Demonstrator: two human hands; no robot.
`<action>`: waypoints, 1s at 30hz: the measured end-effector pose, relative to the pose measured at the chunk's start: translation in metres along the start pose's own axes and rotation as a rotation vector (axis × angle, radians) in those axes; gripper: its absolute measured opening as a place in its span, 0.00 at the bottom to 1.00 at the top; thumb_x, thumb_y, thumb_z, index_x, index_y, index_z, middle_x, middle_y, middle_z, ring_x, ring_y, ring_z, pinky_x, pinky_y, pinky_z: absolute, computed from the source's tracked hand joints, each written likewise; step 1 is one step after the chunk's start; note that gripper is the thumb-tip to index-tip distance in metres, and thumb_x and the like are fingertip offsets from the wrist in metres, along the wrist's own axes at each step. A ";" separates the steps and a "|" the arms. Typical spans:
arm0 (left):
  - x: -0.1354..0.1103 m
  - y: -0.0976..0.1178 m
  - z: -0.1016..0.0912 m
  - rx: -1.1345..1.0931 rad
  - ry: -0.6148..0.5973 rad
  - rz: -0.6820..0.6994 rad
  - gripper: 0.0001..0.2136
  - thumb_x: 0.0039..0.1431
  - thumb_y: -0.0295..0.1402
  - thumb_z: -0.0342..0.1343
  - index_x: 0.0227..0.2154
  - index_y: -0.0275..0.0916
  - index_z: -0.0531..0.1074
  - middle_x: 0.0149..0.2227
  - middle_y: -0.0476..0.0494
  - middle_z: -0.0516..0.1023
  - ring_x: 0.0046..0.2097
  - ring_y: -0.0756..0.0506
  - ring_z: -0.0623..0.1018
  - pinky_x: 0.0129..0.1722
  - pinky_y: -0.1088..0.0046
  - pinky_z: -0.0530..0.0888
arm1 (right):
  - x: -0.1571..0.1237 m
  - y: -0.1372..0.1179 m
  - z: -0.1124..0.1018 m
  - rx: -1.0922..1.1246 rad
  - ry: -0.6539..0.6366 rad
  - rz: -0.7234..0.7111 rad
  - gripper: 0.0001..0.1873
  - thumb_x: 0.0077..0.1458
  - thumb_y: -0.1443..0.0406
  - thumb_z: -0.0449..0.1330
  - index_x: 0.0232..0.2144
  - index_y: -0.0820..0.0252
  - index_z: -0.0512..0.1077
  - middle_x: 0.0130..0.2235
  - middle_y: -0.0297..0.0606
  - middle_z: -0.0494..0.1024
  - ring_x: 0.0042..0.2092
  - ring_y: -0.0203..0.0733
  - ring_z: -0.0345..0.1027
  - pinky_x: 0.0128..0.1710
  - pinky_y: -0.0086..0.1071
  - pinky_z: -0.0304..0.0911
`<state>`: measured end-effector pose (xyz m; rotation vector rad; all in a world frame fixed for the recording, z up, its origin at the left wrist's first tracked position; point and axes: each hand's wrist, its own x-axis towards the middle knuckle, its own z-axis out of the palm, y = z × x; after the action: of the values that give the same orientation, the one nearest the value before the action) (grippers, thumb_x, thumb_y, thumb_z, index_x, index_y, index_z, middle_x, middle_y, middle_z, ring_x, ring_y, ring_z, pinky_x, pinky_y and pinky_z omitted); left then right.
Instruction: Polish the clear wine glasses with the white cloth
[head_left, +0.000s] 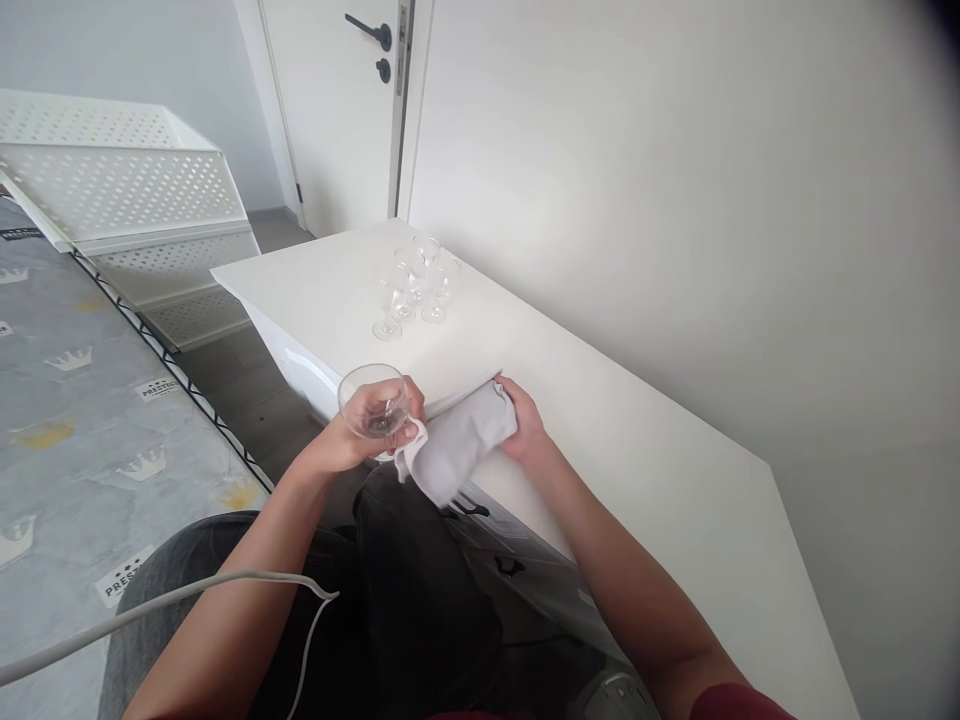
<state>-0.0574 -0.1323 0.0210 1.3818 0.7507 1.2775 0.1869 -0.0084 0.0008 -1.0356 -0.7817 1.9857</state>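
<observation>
My left hand is closed around a clear stemmed glass, its round rim facing up toward me. A corner of a pale grey cloth is also caught by the fingers of that hand. My right hand grips the other end of the cloth, which hangs stretched between both hands over the table's near edge. Farther back on the white tabletop stands a group of several clear stemmed glasses.
A white wall borders the table's right side. On the left lie a grey crown-patterned mattress and white perforated panels. A door with a black handle is behind. A pale cable crosses near my left forearm.
</observation>
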 end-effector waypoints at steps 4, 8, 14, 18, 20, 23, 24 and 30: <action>-0.002 -0.003 -0.009 -0.175 0.076 -0.041 0.13 0.63 0.42 0.68 0.40 0.40 0.71 0.30 0.54 0.69 0.17 0.59 0.53 0.18 0.77 0.64 | -0.001 -0.006 -0.003 0.048 -0.084 -0.054 0.20 0.52 0.55 0.73 0.45 0.57 0.80 0.40 0.36 0.87 0.48 0.52 0.81 0.49 0.40 0.77; 0.000 0.005 -0.012 -0.152 0.219 -0.070 0.16 0.61 0.43 0.69 0.35 0.40 0.70 0.25 0.57 0.59 0.19 0.58 0.51 0.16 0.78 0.57 | -0.004 -0.007 -0.011 -0.113 -0.218 -0.028 0.27 0.50 0.47 0.75 0.45 0.56 0.81 0.37 0.37 0.86 0.41 0.49 0.81 0.39 0.37 0.76; 0.001 0.017 -0.012 0.044 0.504 -0.238 0.20 0.54 0.46 0.74 0.38 0.42 0.70 0.32 0.52 0.68 0.26 0.54 0.64 0.23 0.77 0.65 | -0.002 -0.007 -0.012 -0.111 -0.139 -0.102 0.18 0.51 0.57 0.76 0.41 0.57 0.79 0.37 0.37 0.85 0.40 0.47 0.81 0.39 0.37 0.77; -0.003 0.017 -0.005 0.149 0.474 -0.199 0.25 0.67 0.53 0.61 0.58 0.43 0.68 0.40 0.45 0.75 0.34 0.48 0.74 0.37 0.69 0.74 | 0.012 -0.020 -0.022 0.154 0.198 -0.421 0.09 0.54 0.60 0.68 0.38 0.51 0.76 0.38 0.28 0.85 0.46 0.41 0.80 0.48 0.33 0.77; -0.003 0.019 0.003 0.303 0.401 -0.189 0.26 0.73 0.55 0.50 0.62 0.41 0.68 0.41 0.42 0.78 0.35 0.47 0.75 0.38 0.68 0.73 | 0.016 -0.023 -0.027 0.173 0.279 -0.569 0.10 0.55 0.57 0.66 0.40 0.48 0.76 0.40 0.27 0.85 0.51 0.39 0.79 0.52 0.32 0.76; 0.000 0.019 0.016 0.761 0.401 -0.195 0.28 0.70 0.54 0.56 0.64 0.41 0.69 0.38 0.43 0.82 0.32 0.45 0.77 0.34 0.68 0.70 | 0.010 -0.014 -0.019 0.077 0.280 -0.678 0.18 0.58 0.52 0.66 0.49 0.48 0.76 0.49 0.32 0.84 0.59 0.40 0.75 0.57 0.36 0.74; 0.002 0.017 0.020 0.925 0.418 -0.194 0.29 0.67 0.53 0.61 0.64 0.42 0.71 0.36 0.43 0.83 0.32 0.43 0.78 0.33 0.68 0.68 | 0.005 -0.008 -0.013 0.023 0.253 -0.690 0.21 0.59 0.50 0.67 0.52 0.48 0.76 0.52 0.34 0.83 0.60 0.40 0.74 0.58 0.36 0.73; 0.005 -0.001 0.025 1.384 0.301 -0.131 0.29 0.65 0.51 0.64 0.64 0.44 0.74 0.39 0.40 0.87 0.35 0.38 0.84 0.28 0.69 0.63 | -0.027 0.018 0.018 -0.484 -0.128 -0.623 0.15 0.62 0.53 0.66 0.48 0.50 0.79 0.56 0.39 0.78 0.58 0.49 0.71 0.56 0.37 0.69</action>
<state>-0.0321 -0.1345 0.0249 2.1125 2.1239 0.7860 0.1759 -0.0431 0.0059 -0.7864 -1.4978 1.3597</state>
